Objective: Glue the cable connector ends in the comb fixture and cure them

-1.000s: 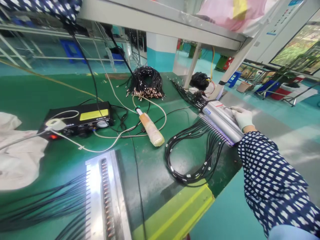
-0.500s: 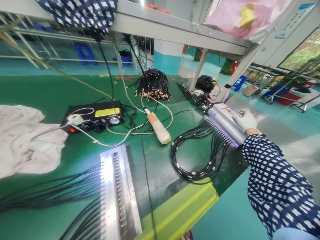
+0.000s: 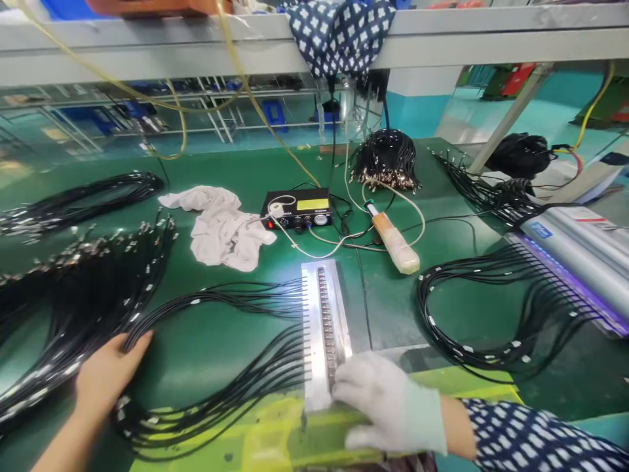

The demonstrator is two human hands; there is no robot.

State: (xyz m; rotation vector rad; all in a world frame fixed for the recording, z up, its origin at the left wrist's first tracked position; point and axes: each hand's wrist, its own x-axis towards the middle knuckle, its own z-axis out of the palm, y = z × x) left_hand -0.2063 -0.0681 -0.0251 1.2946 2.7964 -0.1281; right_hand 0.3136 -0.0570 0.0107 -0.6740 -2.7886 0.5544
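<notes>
My bare left hand (image 3: 105, 373) is closed around a bundle of black cables (image 3: 152, 314) at the left bend of their loop. These cables run right into the slotted side of a metal fixture (image 3: 311, 341), where a row of small coppery ends shows in the channel. My right hand (image 3: 378, 400), in a white glove and somewhat blurred, is at the fixture's near right corner. Its fingertips touch or overlap the edge, while the thumb stands apart below. A yellow-green strip (image 3: 265, 432) lies under the fixture's near end.
A black control box (image 3: 297, 208) sits behind, beside a white cloth (image 3: 221, 226) and a tape-wrapped syringe (image 3: 396, 242). On the right, a silver lamp housing (image 3: 580, 255) covers the ends of another cable loop (image 3: 442, 328). Many loose cables (image 3: 83, 295) lie left; a shelf beam (image 3: 466, 46) crosses above.
The view has swung left. My right hand has left the silver housing and come to the metal fixture. My left hand has come into view, holding the cable bundle.
</notes>
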